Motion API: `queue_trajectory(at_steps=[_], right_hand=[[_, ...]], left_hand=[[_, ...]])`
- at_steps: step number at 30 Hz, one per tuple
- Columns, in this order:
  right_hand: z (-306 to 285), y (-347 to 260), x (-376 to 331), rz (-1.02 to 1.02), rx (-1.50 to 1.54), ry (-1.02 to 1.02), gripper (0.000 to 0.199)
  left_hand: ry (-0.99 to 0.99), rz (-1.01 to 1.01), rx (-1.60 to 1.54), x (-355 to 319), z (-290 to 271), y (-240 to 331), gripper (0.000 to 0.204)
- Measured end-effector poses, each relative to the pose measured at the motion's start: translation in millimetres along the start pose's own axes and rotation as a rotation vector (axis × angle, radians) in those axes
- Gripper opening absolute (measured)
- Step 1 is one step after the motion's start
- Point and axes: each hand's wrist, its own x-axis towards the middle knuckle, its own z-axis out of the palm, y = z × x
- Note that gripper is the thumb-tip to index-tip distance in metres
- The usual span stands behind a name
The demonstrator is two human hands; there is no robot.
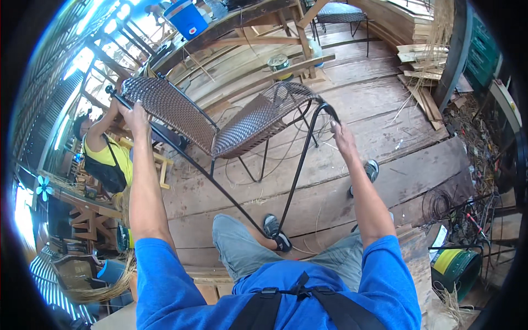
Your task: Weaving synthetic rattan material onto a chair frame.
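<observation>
In front of me stands a chair with a black tubular frame [190, 159] and brown woven covering. Its woven back [168, 110] slants up to the left, and its woven seat [247, 129] rises toward the right. At the upper left, my left hand [135, 117] is closed round a frame tube near the edge of the back. My right hand [345, 138] grips the frame just below its bend at the seat's right end. Two frame tubes run down and converge near my shoe [278, 234]. The fingers' far sides are partly hidden.
A person in a yellow top [107, 159] works at the left. Beyond the chair are a tin [279, 65], a wooden bench and a blue cooler [186, 19]. Stacked boards [421, 91] lie at the right, with a green-and-yellow bucket [455, 267] and coiled wire [438, 205] nearer me.
</observation>
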Motion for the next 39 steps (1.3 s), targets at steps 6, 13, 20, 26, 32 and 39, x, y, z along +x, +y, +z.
queue_trajectory(at_steps=[6,13,20,26,32,39], right_hand=[[9,-15,-8,-0.204,-0.083,0.182,0.032],[79,4,-70,0.409,1.026,0.014,0.021],[153,-4,0,0.566,1.705,-0.547,0.027],[172,4,11,0.509,1.858,-0.778,0.032],[174,4,12,0.564,1.858,-0.785,0.031],[178,5,16,0.587,1.883,-0.81,0.032]], left_hand=[[-0.054,0.004,0.118,22,-9,-29,0.051],[0.059,0.253,0.511,26,-12,-43,0.057],[0.008,0.022,0.597,29,-21,-39,0.055],[0.01,-0.115,0.357,13,-10,-34,0.052],[0.052,0.151,0.468,26,-19,-51,0.031],[0.029,0.08,0.378,25,-17,-52,0.024]])
